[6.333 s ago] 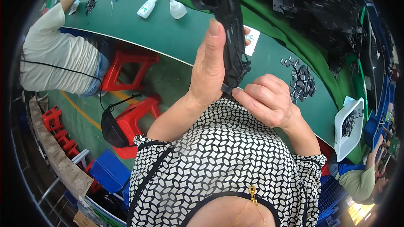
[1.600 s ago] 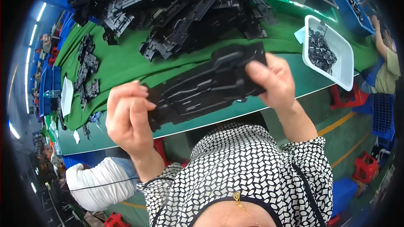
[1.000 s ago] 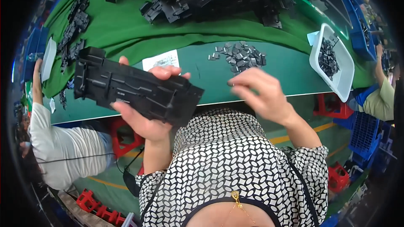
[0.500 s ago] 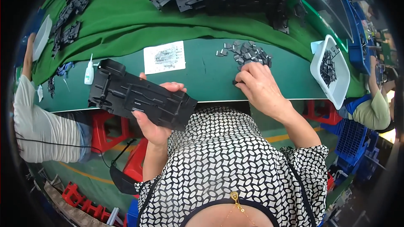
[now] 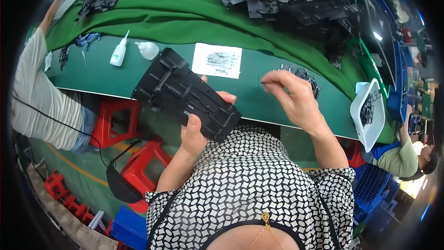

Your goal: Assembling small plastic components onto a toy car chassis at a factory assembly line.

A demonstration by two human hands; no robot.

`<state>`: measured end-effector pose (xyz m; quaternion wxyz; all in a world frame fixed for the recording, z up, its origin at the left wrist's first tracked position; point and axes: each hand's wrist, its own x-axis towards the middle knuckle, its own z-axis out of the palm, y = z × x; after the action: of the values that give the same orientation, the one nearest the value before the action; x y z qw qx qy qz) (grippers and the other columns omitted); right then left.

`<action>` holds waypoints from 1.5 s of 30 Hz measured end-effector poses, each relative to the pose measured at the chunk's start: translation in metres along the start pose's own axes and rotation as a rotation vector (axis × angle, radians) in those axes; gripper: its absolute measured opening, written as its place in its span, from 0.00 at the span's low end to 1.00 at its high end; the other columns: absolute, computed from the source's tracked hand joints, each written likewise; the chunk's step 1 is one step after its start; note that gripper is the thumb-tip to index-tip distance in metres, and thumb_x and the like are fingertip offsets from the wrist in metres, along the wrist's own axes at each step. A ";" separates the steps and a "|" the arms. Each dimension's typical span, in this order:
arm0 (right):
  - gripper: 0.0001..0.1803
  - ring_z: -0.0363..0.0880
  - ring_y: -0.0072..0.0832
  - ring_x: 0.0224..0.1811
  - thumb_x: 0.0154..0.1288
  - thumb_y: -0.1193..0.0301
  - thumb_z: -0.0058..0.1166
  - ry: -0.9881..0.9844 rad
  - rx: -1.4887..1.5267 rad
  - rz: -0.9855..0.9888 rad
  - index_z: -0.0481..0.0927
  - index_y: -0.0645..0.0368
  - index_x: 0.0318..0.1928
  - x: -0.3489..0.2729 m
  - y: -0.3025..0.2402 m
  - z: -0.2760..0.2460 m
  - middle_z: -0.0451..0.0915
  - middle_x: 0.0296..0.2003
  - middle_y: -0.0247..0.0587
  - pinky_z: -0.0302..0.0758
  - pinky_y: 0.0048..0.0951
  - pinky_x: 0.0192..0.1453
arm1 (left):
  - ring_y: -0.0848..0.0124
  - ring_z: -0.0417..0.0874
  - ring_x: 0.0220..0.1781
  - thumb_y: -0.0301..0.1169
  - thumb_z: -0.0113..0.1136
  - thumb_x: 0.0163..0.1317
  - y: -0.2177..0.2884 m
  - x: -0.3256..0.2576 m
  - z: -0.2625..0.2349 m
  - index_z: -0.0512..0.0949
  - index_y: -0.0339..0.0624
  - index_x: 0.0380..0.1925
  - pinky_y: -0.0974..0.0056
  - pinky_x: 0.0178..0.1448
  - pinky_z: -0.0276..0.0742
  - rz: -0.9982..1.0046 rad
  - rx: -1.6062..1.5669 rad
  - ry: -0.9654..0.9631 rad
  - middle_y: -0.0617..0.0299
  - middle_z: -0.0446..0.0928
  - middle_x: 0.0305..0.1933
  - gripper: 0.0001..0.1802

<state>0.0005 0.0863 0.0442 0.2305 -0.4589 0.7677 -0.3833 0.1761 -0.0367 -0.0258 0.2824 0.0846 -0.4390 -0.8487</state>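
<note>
My left hand (image 5: 196, 134) grips a long black plastic chassis (image 5: 185, 95) by its near end, thumb on top and fingers round the far edge. The chassis is tilted above the table's front edge, its ribbed face up with small pale printing. My right hand (image 5: 298, 99) is raised over the table, apart from the chassis. Thumb and forefinger are pinched on a small black piece (image 5: 262, 83), mostly hidden by the fingertips. Behind that hand lies a pile of small black pieces (image 5: 311, 78), partly covered by it.
A printed sheet (image 5: 217, 61), a white dropper bottle (image 5: 119, 54) and a second white bottle (image 5: 148, 50) lie beyond the chassis. Black parts (image 5: 296, 0) are heaped on green cloth (image 5: 175, 7). At right stands a white bin (image 5: 356, 111). A co-worker's sleeve (image 5: 32, 60) is at left.
My right hand has lifted away from the pile with the small piece. The chassis has turned slightly in my left hand. The whole view has shifted, and the second white bottle now shows.
</note>
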 end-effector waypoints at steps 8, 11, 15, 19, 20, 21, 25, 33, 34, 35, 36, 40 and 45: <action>0.08 0.78 0.33 0.33 0.56 0.77 0.55 0.029 -0.045 -0.023 0.77 0.65 0.37 0.053 -0.007 0.026 0.79 0.30 0.43 0.74 0.29 0.38 | 0.56 0.71 0.53 0.60 0.34 0.63 0.002 -0.008 -0.008 0.37 0.38 0.67 0.54 0.61 0.64 -0.058 0.062 0.015 0.43 0.71 0.48 0.45; 0.08 0.78 0.35 0.32 0.56 0.78 0.55 -0.035 -0.151 -0.178 0.77 0.64 0.37 0.065 -0.002 0.033 0.78 0.30 0.44 0.73 0.30 0.37 | 0.65 0.73 0.51 0.56 0.44 0.61 0.002 -0.007 -0.007 0.43 0.30 0.65 0.63 0.57 0.68 -0.056 -0.040 0.072 0.47 0.72 0.49 0.46; 0.08 0.77 0.38 0.33 0.55 0.78 0.55 -0.035 -0.201 -0.244 0.77 0.63 0.37 0.072 0.006 0.041 0.77 0.31 0.44 0.73 0.32 0.36 | 0.67 0.73 0.50 0.55 0.45 0.62 -0.001 -0.005 -0.009 0.45 0.29 0.64 0.64 0.56 0.69 -0.038 -0.019 0.064 0.47 0.73 0.48 0.45; 0.05 0.75 0.43 0.35 0.56 0.77 0.53 -0.040 -0.350 -0.336 0.76 0.66 0.33 0.075 0.002 0.045 0.75 0.30 0.48 0.72 0.39 0.40 | 0.69 0.73 0.49 0.53 0.45 0.62 -0.001 -0.006 -0.011 0.46 0.30 0.64 0.65 0.54 0.69 -0.033 -0.028 0.069 0.47 0.73 0.48 0.44; 0.04 0.74 0.43 0.36 0.56 0.77 0.52 -0.056 -0.382 -0.326 0.76 0.66 0.32 0.075 0.001 0.046 0.74 0.29 0.48 0.72 0.40 0.41 | 0.69 0.73 0.49 0.53 0.45 0.62 -0.001 -0.006 -0.012 0.46 0.30 0.64 0.65 0.54 0.69 -0.032 -0.030 0.071 0.47 0.73 0.48 0.44; 0.04 0.74 0.43 0.36 0.56 0.77 0.52 -0.058 -0.383 -0.326 0.76 0.66 0.32 0.076 0.001 0.047 0.74 0.29 0.48 0.72 0.40 0.41 | 0.69 0.73 0.49 0.53 0.45 0.62 -0.001 -0.006 -0.013 0.46 0.30 0.64 0.65 0.54 0.69 -0.038 -0.026 0.059 0.47 0.73 0.48 0.43; 0.04 0.74 0.43 0.35 0.56 0.77 0.52 -0.097 -0.472 -0.350 0.75 0.66 0.32 0.078 -0.003 0.052 0.74 0.29 0.47 0.72 0.39 0.40 | 0.69 0.73 0.49 0.53 0.45 0.63 0.000 -0.007 -0.012 0.46 0.31 0.65 0.65 0.53 0.69 -0.043 -0.045 0.058 0.47 0.73 0.49 0.42; 0.05 0.72 0.33 0.31 0.54 0.76 0.57 0.021 -0.200 -0.245 0.80 0.62 0.33 0.080 0.004 0.053 0.72 0.27 0.40 0.70 0.31 0.35 | 0.69 0.73 0.50 0.53 0.42 0.64 -0.003 -0.007 -0.014 0.45 0.31 0.65 0.65 0.55 0.69 -0.040 -0.080 0.065 0.47 0.72 0.49 0.42; 0.05 0.72 0.34 0.32 0.53 0.75 0.58 0.035 -0.219 -0.220 0.80 0.61 0.32 0.080 0.006 0.054 0.73 0.28 0.40 0.69 0.33 0.38 | 0.69 0.73 0.50 0.53 0.42 0.64 -0.003 -0.006 -0.015 0.44 0.31 0.65 0.65 0.55 0.69 -0.043 -0.079 0.065 0.47 0.72 0.49 0.42; 0.04 0.71 0.36 0.33 0.52 0.74 0.58 0.049 -0.235 -0.195 0.81 0.61 0.30 0.078 0.008 0.054 0.73 0.28 0.39 0.69 0.35 0.40 | 0.69 0.73 0.50 0.53 0.42 0.64 -0.003 -0.007 -0.014 0.44 0.31 0.65 0.65 0.55 0.69 -0.043 -0.076 0.065 0.47 0.72 0.49 0.42; 0.04 0.71 0.36 0.33 0.52 0.74 0.58 0.050 -0.233 -0.196 0.81 0.61 0.30 0.076 0.011 0.054 0.73 0.28 0.39 0.69 0.35 0.40 | 0.69 0.73 0.50 0.53 0.42 0.64 -0.003 -0.007 -0.013 0.44 0.31 0.65 0.65 0.55 0.69 -0.049 -0.075 0.067 0.47 0.72 0.49 0.42; 0.05 0.71 0.32 0.34 0.51 0.73 0.59 0.101 -0.224 -0.159 0.81 0.60 0.30 0.071 0.019 0.055 0.72 0.27 0.38 0.63 0.32 0.42 | 0.69 0.73 0.50 0.53 0.41 0.64 -0.003 -0.007 -0.013 0.44 0.31 0.65 0.65 0.55 0.69 -0.057 -0.057 0.062 0.47 0.72 0.49 0.42; 0.04 0.70 0.30 0.34 0.51 0.73 0.60 0.137 -0.205 -0.164 0.81 0.59 0.29 0.069 0.019 0.057 0.72 0.26 0.35 0.59 0.30 0.41 | 0.68 0.73 0.50 0.54 0.41 0.64 -0.002 -0.006 -0.013 0.44 0.30 0.65 0.64 0.55 0.69 -0.050 -0.053 0.066 0.47 0.72 0.49 0.43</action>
<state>-0.0017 0.0089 -0.0053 0.0974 -0.5142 0.7766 -0.3507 0.1849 -0.0415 -0.0361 0.2776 0.1159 -0.4044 -0.8637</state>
